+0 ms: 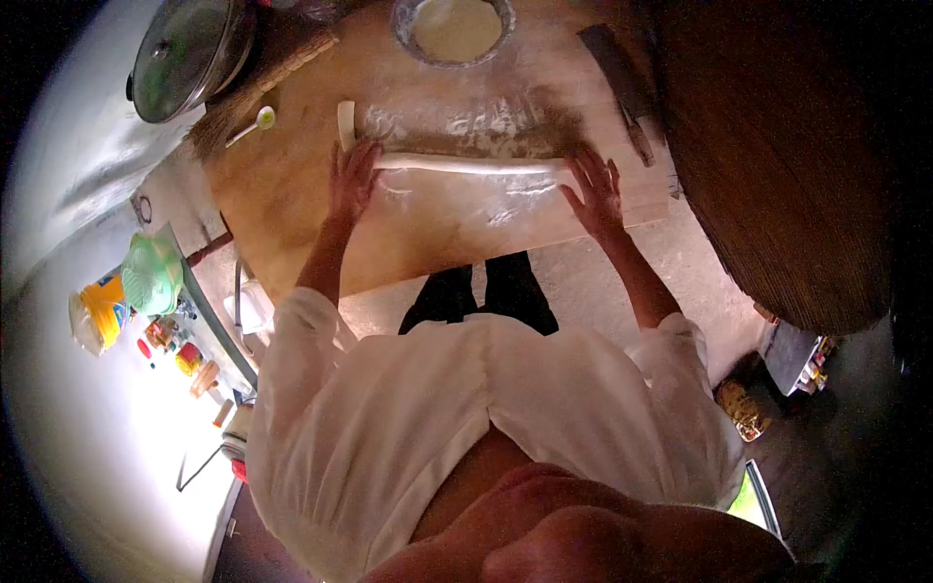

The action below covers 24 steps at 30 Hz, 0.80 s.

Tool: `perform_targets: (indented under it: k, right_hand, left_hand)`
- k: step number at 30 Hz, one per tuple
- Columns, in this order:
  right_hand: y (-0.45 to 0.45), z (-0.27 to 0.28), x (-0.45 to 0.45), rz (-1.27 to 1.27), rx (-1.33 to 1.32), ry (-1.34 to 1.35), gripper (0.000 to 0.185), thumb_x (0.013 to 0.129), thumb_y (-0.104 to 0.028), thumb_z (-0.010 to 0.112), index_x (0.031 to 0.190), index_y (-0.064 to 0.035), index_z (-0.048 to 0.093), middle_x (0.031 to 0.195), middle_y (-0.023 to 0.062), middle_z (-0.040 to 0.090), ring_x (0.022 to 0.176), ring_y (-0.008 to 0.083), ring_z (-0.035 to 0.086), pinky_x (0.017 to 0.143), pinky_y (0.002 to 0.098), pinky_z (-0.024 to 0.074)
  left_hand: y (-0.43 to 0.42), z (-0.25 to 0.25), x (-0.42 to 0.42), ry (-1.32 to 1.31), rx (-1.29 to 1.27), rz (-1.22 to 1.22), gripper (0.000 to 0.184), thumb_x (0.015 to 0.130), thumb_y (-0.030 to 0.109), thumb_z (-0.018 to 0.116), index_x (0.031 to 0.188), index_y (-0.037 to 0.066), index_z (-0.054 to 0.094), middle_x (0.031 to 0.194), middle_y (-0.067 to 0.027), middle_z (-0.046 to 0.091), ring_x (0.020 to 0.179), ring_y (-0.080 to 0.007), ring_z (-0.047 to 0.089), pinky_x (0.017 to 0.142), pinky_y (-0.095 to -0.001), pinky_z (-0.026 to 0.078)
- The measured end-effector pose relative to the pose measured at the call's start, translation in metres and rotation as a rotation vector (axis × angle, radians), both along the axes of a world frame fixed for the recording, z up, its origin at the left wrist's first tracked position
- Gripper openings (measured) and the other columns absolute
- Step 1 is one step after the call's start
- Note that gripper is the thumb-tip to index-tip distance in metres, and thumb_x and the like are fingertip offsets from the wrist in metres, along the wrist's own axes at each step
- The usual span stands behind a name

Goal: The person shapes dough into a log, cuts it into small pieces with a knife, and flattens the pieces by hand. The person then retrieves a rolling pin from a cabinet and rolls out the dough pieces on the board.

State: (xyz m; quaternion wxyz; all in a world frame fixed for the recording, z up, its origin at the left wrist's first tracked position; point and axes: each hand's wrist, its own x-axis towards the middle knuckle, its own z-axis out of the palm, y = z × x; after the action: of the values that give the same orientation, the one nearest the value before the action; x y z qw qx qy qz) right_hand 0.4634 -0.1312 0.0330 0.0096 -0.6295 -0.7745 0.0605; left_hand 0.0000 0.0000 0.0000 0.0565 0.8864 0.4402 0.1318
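Note:
A long, pale dough rope (466,165) lies across the floured wooden board (282,214). My left hand (355,182) rests on the rope's left part, its fingers stretched forward; beyond it, a short end of dough bends away from me. At the right end of the rope, my right hand (594,189) lies with fingers and thumb spread. Neither hand wraps around the dough. Loose white flour (486,121) is scattered just beyond the rope and in patches on my side of it.
A bowl of flour-like powder (457,29) stands at the far edge. A wide-bladed knife (612,78) lies at right, near a large brown ridged surface (777,165). At left are a spoon (264,119), a straw brush (262,83) and a glass-lidded pan (185,63).

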Motion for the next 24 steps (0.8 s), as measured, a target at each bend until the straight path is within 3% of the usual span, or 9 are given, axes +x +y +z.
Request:
perform_targets:
  k: [2, 6, 9, 12, 13, 17, 19, 21, 24]
  right_hand:
    - [0.017, 0.009, -0.011, 0.048, 0.026, 0.23, 0.059, 0.086, -0.028, 0.076, 0.139, -0.0166, 0.053, 0.135, 0.0093, 0.052, 0.125, 0.0259, 0.052, 0.103, 0.0464, 0.0434]
    - [0.079, -0.019, -0.07, 0.306, 0.075, 0.363, 0.048, 0.084, -0.026, 0.077, 0.126, -0.01, 0.061, 0.111, 0.0103, 0.061, 0.102, 0.0321, 0.06, 0.085, 0.0455, 0.0515]
    - [0.085, -0.031, -0.033, 0.173, -0.167, 0.609, 0.046, 0.087, -0.028, 0.074, 0.127, -0.0102, 0.059, 0.125, 0.015, 0.063, 0.111, 0.0354, 0.061, 0.093, 0.0491, 0.0505]
    - [0.063, -0.053, 0.05, -0.003, 0.06, 0.366, 0.035, 0.088, -0.027, 0.075, 0.116, -0.0074, 0.067, 0.115, 0.0155, 0.067, 0.109, 0.0324, 0.062, 0.096, 0.0434, 0.0503]
    - [0.058, -0.027, 0.053, -0.116, -0.01, 0.373, 0.052, 0.084, -0.029, 0.078, 0.129, -0.0104, 0.059, 0.125, 0.0169, 0.063, 0.113, 0.0363, 0.06, 0.097, 0.0477, 0.0488]
    - [0.072, -0.014, 0.006, 0.038, 0.157, 0.322, 0.058, 0.082, -0.036, 0.078, 0.132, -0.0158, 0.057, 0.13, 0.0118, 0.059, 0.121, 0.0335, 0.055, 0.1, 0.0507, 0.0449]
    - [0.089, -0.014, -0.033, 0.122, 0.042, 0.31, 0.062, 0.082, -0.037, 0.078, 0.136, -0.0171, 0.054, 0.134, 0.0114, 0.056, 0.123, 0.0339, 0.053, 0.1, 0.0534, 0.0426]
    - [0.1, -0.015, -0.048, 0.058, 0.091, 0.305, 0.055, 0.083, -0.036, 0.078, 0.131, -0.0162, 0.059, 0.128, 0.011, 0.06, 0.12, 0.0337, 0.055, 0.098, 0.052, 0.0441]
    - [0.101, -0.021, -0.02, -0.017, -0.142, 0.537, 0.036, 0.087, -0.028, 0.075, 0.118, -0.0109, 0.069, 0.113, 0.0136, 0.067, 0.111, 0.0337, 0.06, 0.098, 0.0476, 0.0465]
  left_hand:
    - [0.007, 0.006, 0.009, -0.022, -0.024, -0.081, 0.051, 0.086, 0.027, 0.071, 0.132, 0.012, 0.057, 0.128, -0.0159, 0.057, 0.124, -0.036, 0.052, 0.111, -0.0564, 0.034]
    - [0.04, 0.014, 0.02, -0.102, -0.036, -0.166, 0.047, 0.084, 0.027, 0.072, 0.126, 0.01, 0.059, 0.113, -0.015, 0.061, 0.11, -0.0367, 0.057, 0.102, -0.0515, 0.042]
    - [0.045, 0.009, 0.046, -0.118, -0.088, -0.218, 0.043, 0.082, 0.028, 0.075, 0.118, 0.008, 0.061, 0.104, -0.0137, 0.062, 0.1, -0.036, 0.059, 0.093, -0.0499, 0.045]
    - [0.043, 0.0, 0.057, -0.122, -0.145, -0.263, 0.042, 0.079, 0.03, 0.077, 0.112, 0.008, 0.062, 0.102, -0.0129, 0.062, 0.096, -0.0352, 0.06, 0.089, -0.0496, 0.047]
    - [0.041, -0.001, 0.053, -0.118, -0.079, -0.23, 0.043, 0.079, 0.031, 0.078, 0.112, 0.008, 0.063, 0.103, -0.0125, 0.062, 0.096, -0.0349, 0.06, 0.088, -0.049, 0.047]
    - [0.041, -0.002, 0.045, -0.145, -0.017, -0.145, 0.041, 0.079, 0.031, 0.077, 0.11, 0.009, 0.064, 0.101, -0.0122, 0.063, 0.098, -0.0343, 0.06, 0.089, -0.0481, 0.048]
    - [0.038, 0.001, 0.044, -0.11, -0.067, -0.12, 0.041, 0.08, 0.03, 0.077, 0.112, 0.009, 0.064, 0.104, -0.0122, 0.063, 0.103, -0.0341, 0.06, 0.093, -0.0476, 0.048]
    - [0.038, 0.004, 0.046, -0.043, -0.06, -0.149, 0.041, 0.081, 0.03, 0.076, 0.115, 0.01, 0.064, 0.112, -0.0121, 0.063, 0.107, -0.0354, 0.06, 0.096, -0.0471, 0.047]
    - [0.036, -0.024, 0.023, -0.068, -0.044, -0.111, 0.041, 0.085, 0.026, 0.072, 0.122, 0.01, 0.062, 0.118, -0.0119, 0.062, 0.11, -0.0362, 0.059, 0.098, -0.0511, 0.044]
